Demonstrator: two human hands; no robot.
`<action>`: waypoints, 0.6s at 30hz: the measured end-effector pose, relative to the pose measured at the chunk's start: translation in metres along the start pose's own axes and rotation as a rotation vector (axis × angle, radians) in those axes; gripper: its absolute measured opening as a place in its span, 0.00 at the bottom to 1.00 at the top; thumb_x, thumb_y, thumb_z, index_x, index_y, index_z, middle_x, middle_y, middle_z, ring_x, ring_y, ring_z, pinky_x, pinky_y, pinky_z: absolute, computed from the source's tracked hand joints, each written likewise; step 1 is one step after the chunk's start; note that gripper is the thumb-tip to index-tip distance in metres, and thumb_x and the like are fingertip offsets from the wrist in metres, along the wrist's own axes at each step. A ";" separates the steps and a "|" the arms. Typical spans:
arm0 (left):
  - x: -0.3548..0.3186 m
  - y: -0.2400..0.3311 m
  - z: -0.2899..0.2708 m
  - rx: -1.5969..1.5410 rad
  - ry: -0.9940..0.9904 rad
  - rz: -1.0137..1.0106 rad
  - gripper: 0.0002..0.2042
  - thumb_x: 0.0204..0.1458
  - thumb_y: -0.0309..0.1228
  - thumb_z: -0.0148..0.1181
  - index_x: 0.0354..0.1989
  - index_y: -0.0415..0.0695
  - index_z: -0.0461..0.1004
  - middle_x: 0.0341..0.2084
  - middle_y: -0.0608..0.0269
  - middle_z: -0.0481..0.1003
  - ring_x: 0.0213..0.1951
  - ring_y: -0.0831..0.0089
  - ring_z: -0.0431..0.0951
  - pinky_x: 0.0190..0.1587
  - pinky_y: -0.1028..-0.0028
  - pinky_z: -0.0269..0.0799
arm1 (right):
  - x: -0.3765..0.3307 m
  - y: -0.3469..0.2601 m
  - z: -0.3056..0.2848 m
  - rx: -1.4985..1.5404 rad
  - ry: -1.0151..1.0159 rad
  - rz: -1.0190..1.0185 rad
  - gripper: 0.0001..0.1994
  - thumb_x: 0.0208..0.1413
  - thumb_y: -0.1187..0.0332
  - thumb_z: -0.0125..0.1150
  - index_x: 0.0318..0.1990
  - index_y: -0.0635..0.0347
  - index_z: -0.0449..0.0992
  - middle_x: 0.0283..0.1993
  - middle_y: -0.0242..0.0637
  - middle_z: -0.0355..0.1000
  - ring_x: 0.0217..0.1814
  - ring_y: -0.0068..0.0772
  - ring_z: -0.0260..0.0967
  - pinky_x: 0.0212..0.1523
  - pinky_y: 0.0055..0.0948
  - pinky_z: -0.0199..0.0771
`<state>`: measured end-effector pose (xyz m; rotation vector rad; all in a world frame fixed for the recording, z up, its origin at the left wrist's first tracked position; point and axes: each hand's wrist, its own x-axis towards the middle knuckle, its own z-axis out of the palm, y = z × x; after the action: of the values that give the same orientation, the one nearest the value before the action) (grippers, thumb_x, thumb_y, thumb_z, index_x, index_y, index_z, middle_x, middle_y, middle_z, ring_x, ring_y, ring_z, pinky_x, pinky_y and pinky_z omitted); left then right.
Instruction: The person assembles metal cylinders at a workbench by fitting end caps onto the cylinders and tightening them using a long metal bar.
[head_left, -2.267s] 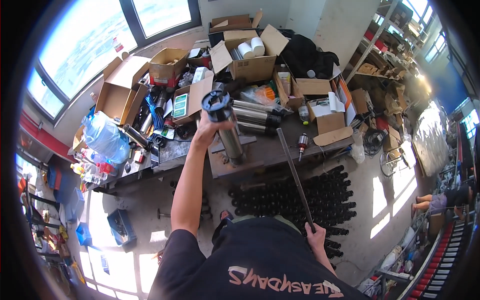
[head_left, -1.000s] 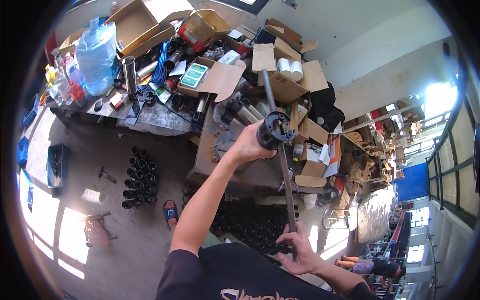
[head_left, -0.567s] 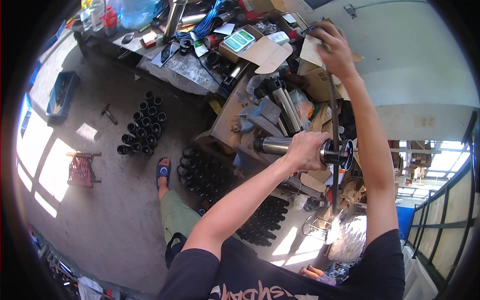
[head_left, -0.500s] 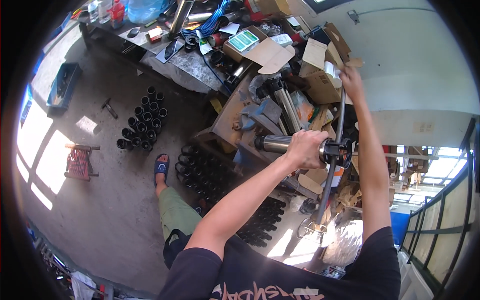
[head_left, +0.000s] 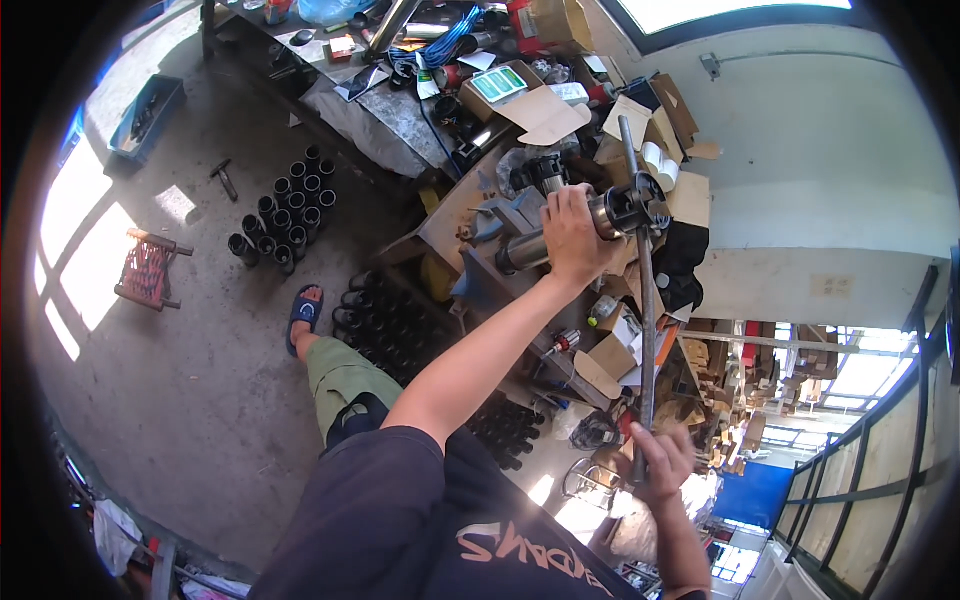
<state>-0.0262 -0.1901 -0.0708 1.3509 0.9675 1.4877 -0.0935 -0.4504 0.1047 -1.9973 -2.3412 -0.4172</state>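
Black tubes (head_left: 283,213) stand clustered on concrete floor at far left, w/ a blue sandal (head_left: 304,312) near them. Left hand (head_left: 572,236) wraps tight around a steel cylinder (head_left: 560,235) held horizontal above the cluttered workbench (head_left: 470,215). Long metal rod (head_left: 645,290) passes thru the cylinder's right end, running near vertical. Right hand (head_left: 660,460) closed on rod's lower end.

Sunlight falls in bright patches across the grey concrete floor (head_left: 170,330). Black tubes (head_left: 285,205) stand clustered on it, near a small red stool (head_left: 148,270). A cluttered counter (head_left: 400,95) carries cardboard boxes (head_left: 545,110) below a pale wall (head_left: 800,150), its window (head_left: 740,10) glaring white.
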 end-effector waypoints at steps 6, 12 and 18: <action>-0.074 0.020 0.001 -0.170 -0.110 0.124 0.28 0.41 0.33 0.68 0.51 0.38 0.65 0.46 0.41 0.67 0.49 0.45 0.68 0.51 0.49 0.62 | 0.185 -0.035 0.038 0.177 -0.110 -0.901 0.01 0.43 0.68 0.63 0.25 0.47 0.77 0.22 0.19 0.62 0.26 0.19 0.61 0.29 0.21 0.60; -0.011 0.067 0.072 -1.485 -1.020 -0.895 0.36 0.54 0.56 0.61 0.58 0.34 0.64 0.57 0.46 0.66 0.59 0.58 0.67 0.62 0.62 0.64 | 0.396 -0.067 0.218 0.053 -0.760 -0.306 0.10 0.42 0.69 0.58 0.34 0.58 0.78 0.28 0.46 0.78 0.33 0.50 0.79 0.35 0.45 0.79; -0.043 0.092 -0.003 -1.413 -1.061 -1.369 0.25 0.65 0.48 0.49 0.19 0.44 0.65 0.10 0.69 0.59 0.11 0.74 0.58 0.18 0.69 0.59 | 0.508 0.268 0.280 -0.014 -0.517 0.413 0.19 0.55 0.59 0.57 0.45 0.63 0.83 0.39 0.46 0.81 0.38 0.35 0.79 0.43 0.34 0.77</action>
<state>-0.0375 -0.2596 0.0028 0.0585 -0.1165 0.0180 0.1212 0.1391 -0.0152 -2.7717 -2.0429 0.1212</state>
